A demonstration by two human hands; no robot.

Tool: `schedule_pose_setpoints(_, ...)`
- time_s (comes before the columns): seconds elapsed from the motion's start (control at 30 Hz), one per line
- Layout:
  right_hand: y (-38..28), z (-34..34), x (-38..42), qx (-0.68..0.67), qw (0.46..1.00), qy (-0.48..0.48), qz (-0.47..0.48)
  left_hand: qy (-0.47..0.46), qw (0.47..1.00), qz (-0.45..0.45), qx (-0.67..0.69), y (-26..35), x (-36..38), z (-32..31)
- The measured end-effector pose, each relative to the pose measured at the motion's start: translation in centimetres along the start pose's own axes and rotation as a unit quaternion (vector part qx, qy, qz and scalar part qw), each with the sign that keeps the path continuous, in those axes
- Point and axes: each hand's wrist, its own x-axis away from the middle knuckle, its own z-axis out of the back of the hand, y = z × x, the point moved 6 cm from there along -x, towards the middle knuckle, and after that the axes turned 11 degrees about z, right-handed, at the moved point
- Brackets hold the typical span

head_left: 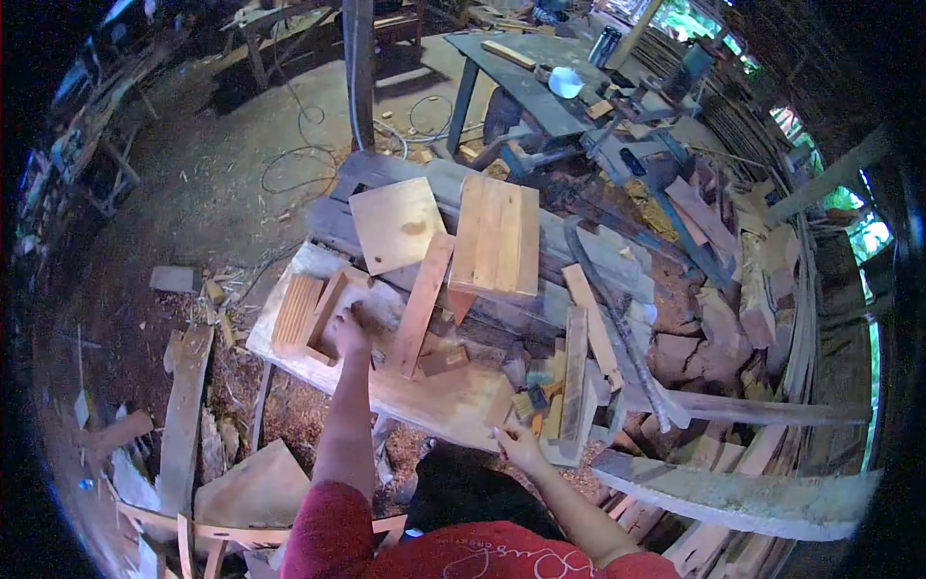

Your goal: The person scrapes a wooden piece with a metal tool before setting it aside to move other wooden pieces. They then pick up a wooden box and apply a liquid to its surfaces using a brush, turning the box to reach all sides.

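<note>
My left hand reaches over the left part of the workbench, fingers apart, beside the inner side of a three-sided wooden frame. Against that frame's left side lies a ribbed wooden panel. At the bench's front edge my right hand is closed, with a small pale thing at its fingertips that I cannot make out. Just beyond it are a thin brown piece and a brush. A long reddish board and a small wooden block lie between the hands.
Farther back on the bench are a square wooden panel and a wooden box. Narrow boards and a long dark stick lie to the right. A post rises behind, near a dark table. Scrap wood is piled at right.
</note>
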Motion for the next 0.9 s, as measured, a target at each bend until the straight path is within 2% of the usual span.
schedule_pose_setpoints(0.07, 0.7, 0.8, 0.2, -0.015, 1.000, 0.020, 0.003, -0.029, 0.998, -0.008, 0.061, 0.3, 1.2, 1.3)
schedule_pose_setpoints(0.2, 2.4, 2.5, 0.1, -0.024, 0.999, 0.036, 0.030, -0.017, 0.994, -0.058, 0.087, 0.0, 1.1, 1.1)
schedule_pose_setpoints(0.3, 2.4, 3.0, 0.5, -0.046, 0.997, 0.050, 0.042, -0.060, 0.991, -0.028, 0.114, 0.0, 2.1, 1.6)
schedule_pose_setpoints(0.37, 3.3, 3.7, 0.6, -0.046, 0.996, 0.073, 0.007, -0.034, 0.983, -0.090, 0.156, 0.3, 2.6, 2.0)
schedule_pose_setpoints(0.43, 3.4, 4.0, 0.7, -0.024, 0.997, 0.070, 0.013, -0.043, 0.981, -0.085, 0.170, -0.1, 2.2, 0.7)
schedule_pose_setpoints(0.5, 3.5, 4.2, 0.6, -0.002, 0.998, 0.065, 0.016, 0.022, 0.978, -0.152, 0.142, -1.1, 1.4, -1.3)
schedule_pose_setpoints(0.53, 3.6, 4.4, 0.5, 0.000, 0.998, 0.063, 0.007, 0.001, 0.980, -0.131, 0.148, -0.6, 2.3, -0.2)
schedule_pose_setpoints(0.67, 4.3, 5.1, -0.4, -0.015, 0.998, 0.055, -0.003, 0.023, 0.976, -0.087, 0.196, -0.5, 3.3, 0.4)
schedule_pose_setpoints(0.73, 5.4, 6.0, -1.3, -0.007, 0.998, 0.061, 0.015, 0.043, 0.956, -0.147, 0.250, 0.4, 4.5, 1.2)
schedule_pose_setpoints(0.8, 6.8, 7.1, -2.1, 0.000, 0.997, 0.068, 0.029, 0.044, 0.956, -0.158, 0.242, -0.9, 2.7, -1.5)
schedule_pose_setpoints(0.87, 7.3, 8.5, -2.7, -0.046, 0.990, 0.132, 0.020, 0.045, 0.957, -0.168, 0.231, -0.4, 3.3, -0.5)
schedule_pose_setpoints(0.9, 7.6, 8.8, -2.9, -0.048, 0.990, 0.133, 0.017, 0.030, 0.949, -0.210, 0.233, 0.2, 3.8, 0.0)
